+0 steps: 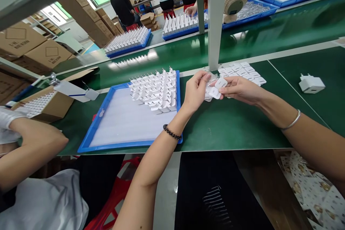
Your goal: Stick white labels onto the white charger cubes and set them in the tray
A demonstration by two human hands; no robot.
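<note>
My left hand point(196, 91) and my right hand point(239, 89) meet above the green table point(237, 125), just right of a blue tray point(93, 134). Both hands are closed on small white charger plugs point(217, 88) and a bit of clear film between them. The tray holds several white plugs point(156, 91) standing prongs-up in its far right corner on a white liner. More white plugs point(244, 72) lie flat in rows just beyond my hands.
A single white charger point(311, 84) lies at the right. A white post point(215, 18) rises behind my hands. A co-worker's arm point(29, 143) and a cardboard box of plugs point(44, 104) are at the left. Other blue trays and people fill the far benches.
</note>
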